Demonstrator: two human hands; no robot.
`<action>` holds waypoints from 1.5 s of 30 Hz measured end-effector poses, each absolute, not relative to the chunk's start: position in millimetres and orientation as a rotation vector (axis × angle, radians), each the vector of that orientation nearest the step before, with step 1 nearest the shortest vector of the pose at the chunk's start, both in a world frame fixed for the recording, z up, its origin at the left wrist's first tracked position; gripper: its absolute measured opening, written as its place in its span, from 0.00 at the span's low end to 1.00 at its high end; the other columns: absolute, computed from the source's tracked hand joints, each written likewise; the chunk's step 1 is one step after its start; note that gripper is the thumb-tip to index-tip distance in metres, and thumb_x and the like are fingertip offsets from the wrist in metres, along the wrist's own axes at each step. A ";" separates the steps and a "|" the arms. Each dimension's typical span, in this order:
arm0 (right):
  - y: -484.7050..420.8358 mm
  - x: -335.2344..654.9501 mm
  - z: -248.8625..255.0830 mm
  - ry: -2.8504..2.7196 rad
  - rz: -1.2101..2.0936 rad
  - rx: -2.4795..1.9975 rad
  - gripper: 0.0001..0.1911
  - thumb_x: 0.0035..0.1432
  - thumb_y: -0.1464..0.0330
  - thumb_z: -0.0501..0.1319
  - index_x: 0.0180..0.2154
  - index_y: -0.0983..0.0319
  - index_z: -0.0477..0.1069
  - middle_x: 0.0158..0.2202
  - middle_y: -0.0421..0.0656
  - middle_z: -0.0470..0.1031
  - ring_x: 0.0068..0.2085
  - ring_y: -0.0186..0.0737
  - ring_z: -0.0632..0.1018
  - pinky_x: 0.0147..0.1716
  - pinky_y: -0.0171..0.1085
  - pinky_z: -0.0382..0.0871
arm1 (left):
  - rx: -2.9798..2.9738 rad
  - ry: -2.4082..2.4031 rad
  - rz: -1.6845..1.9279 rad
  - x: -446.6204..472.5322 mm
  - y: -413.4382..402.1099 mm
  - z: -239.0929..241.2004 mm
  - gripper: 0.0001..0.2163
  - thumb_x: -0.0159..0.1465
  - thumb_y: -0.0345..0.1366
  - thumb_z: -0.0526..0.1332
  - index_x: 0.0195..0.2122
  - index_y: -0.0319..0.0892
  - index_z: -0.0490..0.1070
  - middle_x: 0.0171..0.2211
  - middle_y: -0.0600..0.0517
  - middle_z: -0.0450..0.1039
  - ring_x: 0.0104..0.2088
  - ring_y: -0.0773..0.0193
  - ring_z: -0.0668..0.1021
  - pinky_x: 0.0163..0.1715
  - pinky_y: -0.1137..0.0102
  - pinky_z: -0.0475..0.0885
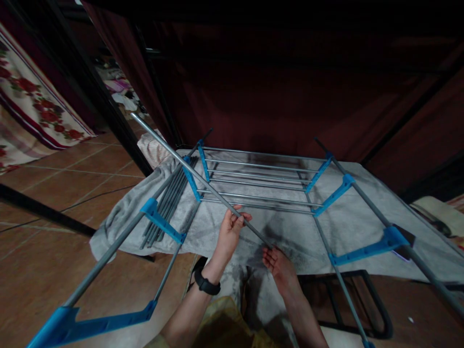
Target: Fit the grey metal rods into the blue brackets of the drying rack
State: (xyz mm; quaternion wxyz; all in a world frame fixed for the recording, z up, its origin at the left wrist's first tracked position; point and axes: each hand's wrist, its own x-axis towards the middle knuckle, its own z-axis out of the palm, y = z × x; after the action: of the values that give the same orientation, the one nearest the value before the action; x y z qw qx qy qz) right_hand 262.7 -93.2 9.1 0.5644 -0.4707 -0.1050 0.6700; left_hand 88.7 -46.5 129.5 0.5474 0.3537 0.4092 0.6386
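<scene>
My left hand (230,231) grips a long grey metal rod (188,169) near its lower part; a black band sits on that wrist. The rod slants up and away to the left. My right hand (279,266) holds the rod's near end with the fingers closed around it. Beneath both hands lies a partly assembled drying rack (253,186) with grey rails and blue plastic connectors, spread across a grey towel (348,222). A bundle of loose grey rods (165,208) rests on the towel to the left of my hands.
Blue rack arms (369,249) stick out at right and lower left (97,321). A dark red curtain hangs behind. Brown floor tiles spread to the left, with a flowered cloth (32,106) at far left. A black frame (362,299) lies on the floor at lower right.
</scene>
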 end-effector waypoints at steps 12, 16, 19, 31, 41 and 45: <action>-89.6 230.9 30.7 -0.279 1.669 -1.092 0.16 0.45 0.60 0.72 0.35 0.57 0.71 0.32 0.42 0.81 0.31 0.40 0.80 0.32 0.39 0.75 | 0.929 1.007 1.454 103.0 -55.3 102.5 0.15 0.63 0.35 0.65 0.51 0.45 0.68 0.37 0.49 0.79 0.41 0.59 0.81 0.45 0.65 0.72; -88.9 221.4 37.7 -0.276 1.697 -1.040 0.18 0.43 0.58 0.73 0.34 0.57 0.73 0.30 0.42 0.81 0.30 0.40 0.80 0.32 0.39 0.75 | 0.953 1.035 1.442 106.9 -59.5 95.3 0.16 0.62 0.35 0.66 0.51 0.45 0.68 0.36 0.50 0.77 0.40 0.60 0.80 0.42 0.66 0.73; -89.7 215.8 44.1 -0.303 1.712 -1.012 0.19 0.41 0.56 0.74 0.33 0.57 0.74 0.30 0.43 0.81 0.30 0.40 0.80 0.31 0.39 0.74 | 0.959 1.047 1.425 108.5 -62.6 93.0 0.17 0.61 0.34 0.66 0.50 0.46 0.68 0.36 0.51 0.76 0.40 0.61 0.80 0.41 0.67 0.72; -87.8 221.0 54.5 -0.476 1.740 -1.161 0.24 0.40 0.53 0.73 0.38 0.59 0.76 0.33 0.43 0.82 0.34 0.44 0.81 0.35 0.41 0.73 | 1.255 1.162 1.378 92.7 -60.1 77.9 0.17 0.65 0.33 0.58 0.55 0.45 0.64 0.36 0.53 0.71 0.37 0.63 0.77 0.42 0.67 0.71; -63.9 270.0 93.2 -0.573 1.411 -1.183 0.24 0.44 0.56 0.73 0.42 0.59 0.76 0.39 0.46 0.82 0.41 0.44 0.81 0.44 0.44 0.73 | 1.543 1.443 1.343 49.7 -55.7 58.9 0.11 0.65 0.31 0.54 0.46 0.43 0.72 0.36 0.49 0.76 0.37 0.60 0.77 0.41 0.66 0.71; -60.1 285.7 118.5 -0.645 1.292 -1.150 0.24 0.45 0.58 0.72 0.44 0.58 0.75 0.40 0.45 0.82 0.43 0.45 0.80 0.47 0.46 0.73 | 1.669 1.580 1.319 27.0 -52.1 57.3 0.10 0.65 0.30 0.54 0.42 0.44 0.74 0.39 0.47 0.77 0.40 0.57 0.78 0.43 0.65 0.71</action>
State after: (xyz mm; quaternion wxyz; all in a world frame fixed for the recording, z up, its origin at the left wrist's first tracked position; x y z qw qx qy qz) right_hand 285.7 -60.1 118.5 0.6033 -0.4969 -0.2786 0.5581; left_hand 27.0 -52.1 57.3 0.2434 0.6108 0.5784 0.4829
